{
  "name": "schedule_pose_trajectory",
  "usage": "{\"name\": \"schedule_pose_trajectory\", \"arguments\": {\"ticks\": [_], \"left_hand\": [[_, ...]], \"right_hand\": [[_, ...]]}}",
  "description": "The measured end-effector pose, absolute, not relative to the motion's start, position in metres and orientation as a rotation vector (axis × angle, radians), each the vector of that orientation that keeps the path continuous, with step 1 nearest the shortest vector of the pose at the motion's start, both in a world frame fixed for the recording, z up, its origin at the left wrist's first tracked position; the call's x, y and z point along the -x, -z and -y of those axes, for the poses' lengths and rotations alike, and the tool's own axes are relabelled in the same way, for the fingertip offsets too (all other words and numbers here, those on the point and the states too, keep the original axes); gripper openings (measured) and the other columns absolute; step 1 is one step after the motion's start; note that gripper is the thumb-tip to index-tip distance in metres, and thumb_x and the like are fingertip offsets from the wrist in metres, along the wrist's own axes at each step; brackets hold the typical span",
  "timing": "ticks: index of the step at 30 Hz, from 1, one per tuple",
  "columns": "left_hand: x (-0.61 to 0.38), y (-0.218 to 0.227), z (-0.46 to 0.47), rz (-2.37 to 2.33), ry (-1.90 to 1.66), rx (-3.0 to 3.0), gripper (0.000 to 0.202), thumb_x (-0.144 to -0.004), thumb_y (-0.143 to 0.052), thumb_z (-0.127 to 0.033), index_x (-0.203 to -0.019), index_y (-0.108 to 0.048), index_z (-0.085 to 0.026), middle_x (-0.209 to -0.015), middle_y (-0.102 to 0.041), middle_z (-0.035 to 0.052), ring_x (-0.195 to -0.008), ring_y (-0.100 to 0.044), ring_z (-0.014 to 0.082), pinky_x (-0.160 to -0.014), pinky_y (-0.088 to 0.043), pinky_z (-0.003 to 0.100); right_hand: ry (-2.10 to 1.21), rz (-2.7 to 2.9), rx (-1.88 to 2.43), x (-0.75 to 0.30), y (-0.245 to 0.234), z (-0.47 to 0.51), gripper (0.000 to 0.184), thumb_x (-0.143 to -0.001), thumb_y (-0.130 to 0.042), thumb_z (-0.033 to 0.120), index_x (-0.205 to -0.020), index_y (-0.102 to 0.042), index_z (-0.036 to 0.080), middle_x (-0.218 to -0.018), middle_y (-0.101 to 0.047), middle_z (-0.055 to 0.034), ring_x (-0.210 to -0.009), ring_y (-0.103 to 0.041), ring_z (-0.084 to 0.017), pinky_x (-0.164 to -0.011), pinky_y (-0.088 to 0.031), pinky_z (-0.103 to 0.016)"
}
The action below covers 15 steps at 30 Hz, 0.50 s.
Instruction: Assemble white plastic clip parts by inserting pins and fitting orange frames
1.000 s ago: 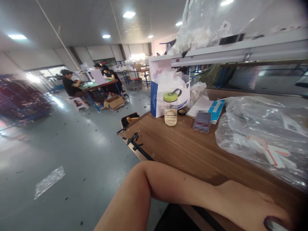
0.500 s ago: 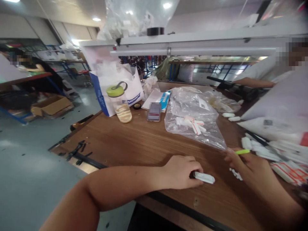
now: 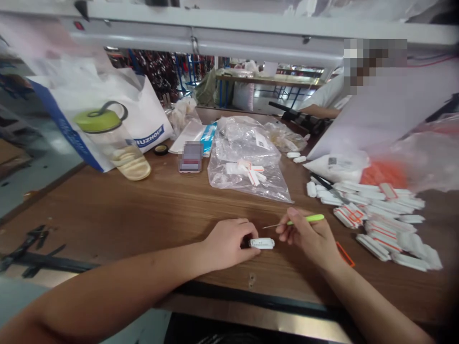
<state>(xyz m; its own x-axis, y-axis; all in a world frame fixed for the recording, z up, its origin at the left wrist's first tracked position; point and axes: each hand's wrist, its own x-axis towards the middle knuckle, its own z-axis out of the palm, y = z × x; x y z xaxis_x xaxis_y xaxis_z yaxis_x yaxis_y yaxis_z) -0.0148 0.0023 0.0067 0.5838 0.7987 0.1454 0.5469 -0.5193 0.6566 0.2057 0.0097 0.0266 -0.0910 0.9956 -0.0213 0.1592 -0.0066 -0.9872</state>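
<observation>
Together, the left hand (image 3: 227, 244) and right hand (image 3: 304, 234) work at a white plastic piece (image 3: 262, 243) on a wooden table (image 3: 107, 220).
Farther off lie a clear bag (image 3: 247, 162), a heap of white pieces (image 3: 380, 220) and a phone (image 3: 191, 157) blurred beyond reading. The left hand's curled fingers (image 3: 238, 243) grip the piece's left end, hiding it, with something dark there that is hard to make out. The right hand pinches a green-handled pick (image 3: 304, 220), its thin tip just above the piece, not touching.
</observation>
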Motion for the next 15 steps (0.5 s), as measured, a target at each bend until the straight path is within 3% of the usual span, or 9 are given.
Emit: {"name": "schedule_pose_trajectory", "arguments": {"ticks": [15], "left_hand": [[0.013,-0.005,-0.001,-1.069,-0.638,-2.193,0.014,-0.078,-0.073,-0.028,-0.086,-0.065,-0.02,-0.072,-0.055,-0.0042,-0.062,-0.051,0.0111,-0.061,-0.037,0.024]], "right_hand": [[-1.142,1.591,1.301,-0.192,-0.016,0.005,0.052,-0.095,-0.046,0.057,-0.068,-0.063,0.016,-0.057,-0.064,-0.0036,-0.046,-0.059,-0.011,-0.044,-0.045,-0.02]]}}
